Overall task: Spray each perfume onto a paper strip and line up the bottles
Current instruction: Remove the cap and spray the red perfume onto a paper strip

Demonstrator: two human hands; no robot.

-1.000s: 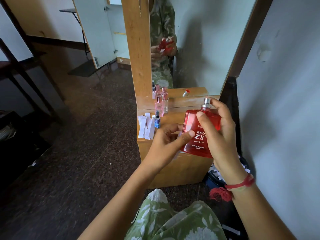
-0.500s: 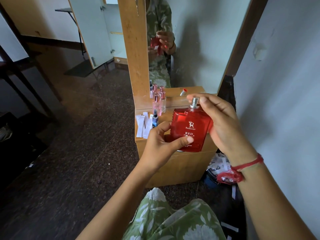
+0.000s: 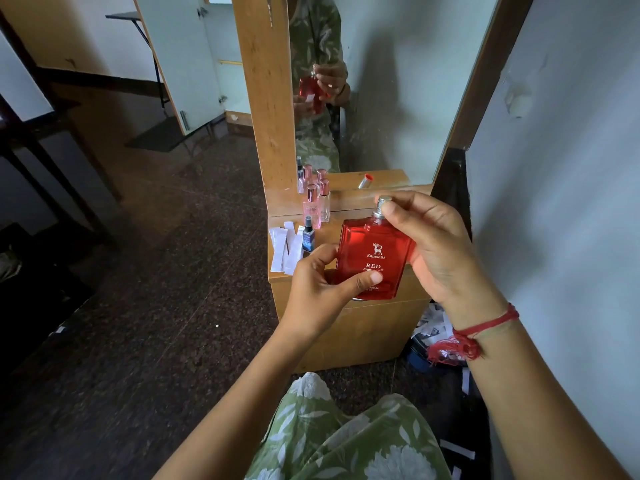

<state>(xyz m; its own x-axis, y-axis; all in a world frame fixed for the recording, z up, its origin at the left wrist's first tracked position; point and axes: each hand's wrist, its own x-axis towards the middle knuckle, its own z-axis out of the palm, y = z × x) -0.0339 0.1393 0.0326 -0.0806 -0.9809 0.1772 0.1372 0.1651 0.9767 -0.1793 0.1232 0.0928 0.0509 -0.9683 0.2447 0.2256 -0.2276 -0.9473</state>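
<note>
The right grip (image 3: 440, 251) is curled round the upper right side of the red perfume bottle (image 3: 374, 251), a finger reaching over its silver sprayer (image 3: 381, 204). The left grip (image 3: 322, 289) clasps the bottle's lower left corner, thumb across the label and fingers curled behind. The bottle is upright, held up in front of the wooden counter (image 3: 363, 332). On the counter past the left grip lie white paper strips (image 3: 285, 249), beside a small blue bottle (image 3: 308, 237) and pink bottles (image 3: 311, 206).

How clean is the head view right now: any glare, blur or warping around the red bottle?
Head view: red bottle sharp, label legible, no glare; light dim, floor at left nearly black; wide-angle lens slants the mirror frame.
</note>
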